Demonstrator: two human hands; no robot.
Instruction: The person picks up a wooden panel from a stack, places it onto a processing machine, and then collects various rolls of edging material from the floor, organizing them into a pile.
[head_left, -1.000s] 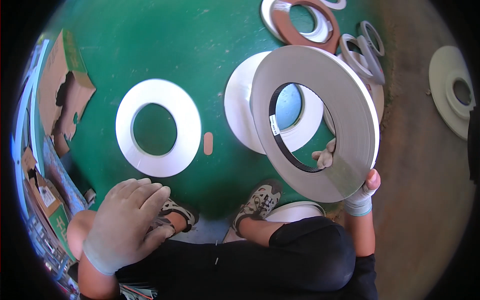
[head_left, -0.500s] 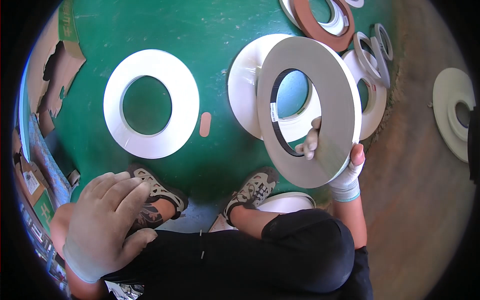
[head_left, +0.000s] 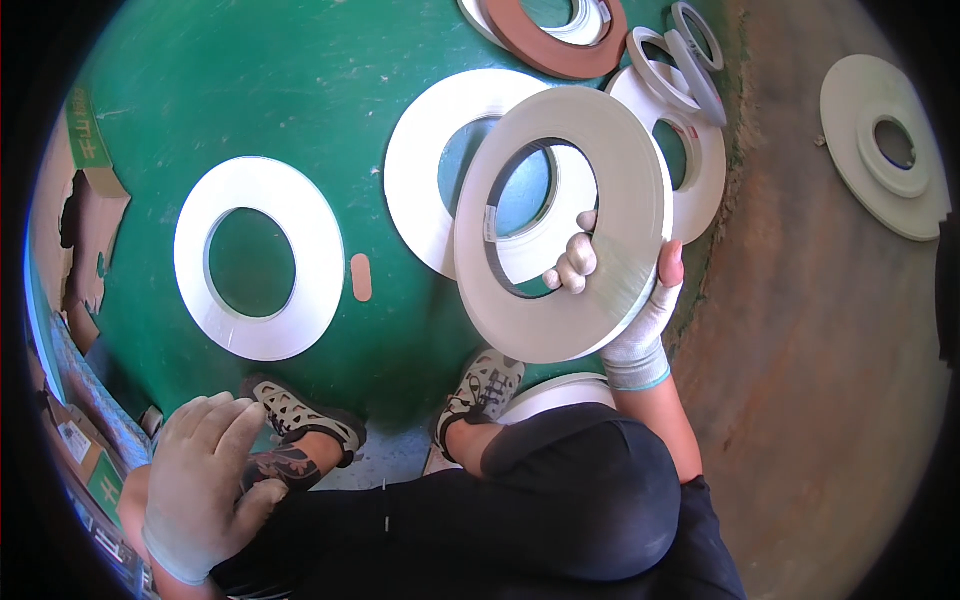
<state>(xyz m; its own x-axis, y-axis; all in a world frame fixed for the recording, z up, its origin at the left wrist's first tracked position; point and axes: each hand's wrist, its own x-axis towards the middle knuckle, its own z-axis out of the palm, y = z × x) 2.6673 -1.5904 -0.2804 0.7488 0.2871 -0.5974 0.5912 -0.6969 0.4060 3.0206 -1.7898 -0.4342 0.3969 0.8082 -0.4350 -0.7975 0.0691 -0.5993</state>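
Note:
My right hand point(head_left: 640, 330), in a pale glove with the thumb tip bare, grips a wide pale roll of edge banding point(head_left: 632, 200). Its fingers come through the roll's centre hole while the thumb lies along the outer rim. The roll is held up, tilted, in front of another white roll point(head_left: 418, 165) on the green floor and partly hides it. My left hand point(head_left: 205, 475), gloved too, rests palm down over my left knee, fingers extended and holding nothing. A separate white roll point(head_left: 321, 255) lies flat ahead of my left foot, with a pinkish oval piece point(head_left: 361, 277) beside it.
At the far right lie a brown roll point(head_left: 560, 62), a white roll point(head_left: 708, 150) and several narrow rings point(head_left: 693, 75). Another roll point(head_left: 850, 130) is on the brown floor. Torn cardboard point(head_left: 110, 205) stands at left. A white roll point(head_left: 555, 398) sits by my right shoe point(head_left: 488, 385).
The whole view has shifted, so most floor things appear further left. The held roll has moved slightly relative to the white roll behind it. Both hands keep their hold and resting place.

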